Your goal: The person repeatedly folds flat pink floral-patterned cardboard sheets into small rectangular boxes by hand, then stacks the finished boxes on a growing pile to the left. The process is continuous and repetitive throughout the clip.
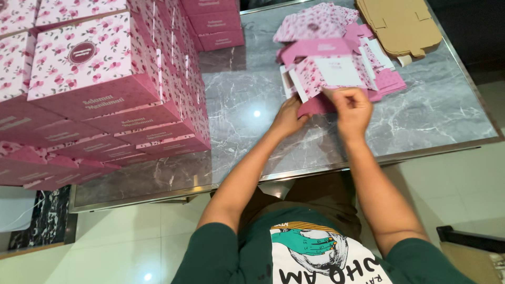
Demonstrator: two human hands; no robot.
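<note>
Both your hands pinch the half-folded pink floral carton (pixel 331 71) at the far middle of the grey marble desk (pixel 436 113): left hand (pixel 288 117) under its near flap, right hand (pixel 352 108) gripping the edge. Press unevenly and the flap could crease or tear.
</note>
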